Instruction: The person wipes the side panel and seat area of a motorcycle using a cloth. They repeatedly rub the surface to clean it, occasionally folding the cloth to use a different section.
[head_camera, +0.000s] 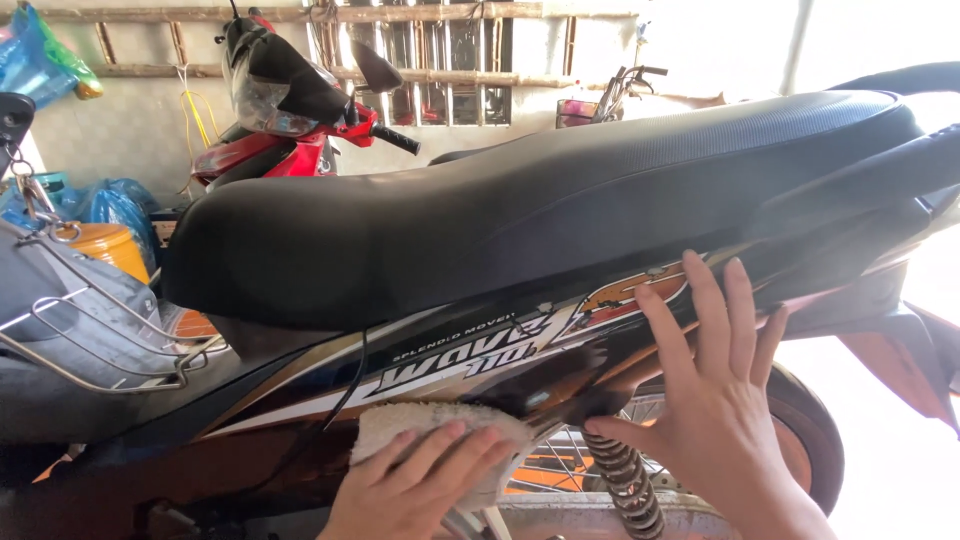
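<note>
My left hand presses a whitish terry cloth against the glossy black side panel of a motorbike, low under the seat. My right hand lies flat with fingers spread on the same panel further back, over its orange and white decals, holding nothing. The long black seat runs across the frame above both hands. A chrome rear spring and a spoked wheel show between my hands.
A metal wire basket sits at the bike's front left. Behind stand a red motorbike, an orange bucket, blue plastic bags and a bamboo ladder against the wall. Bright daylight glares at the right.
</note>
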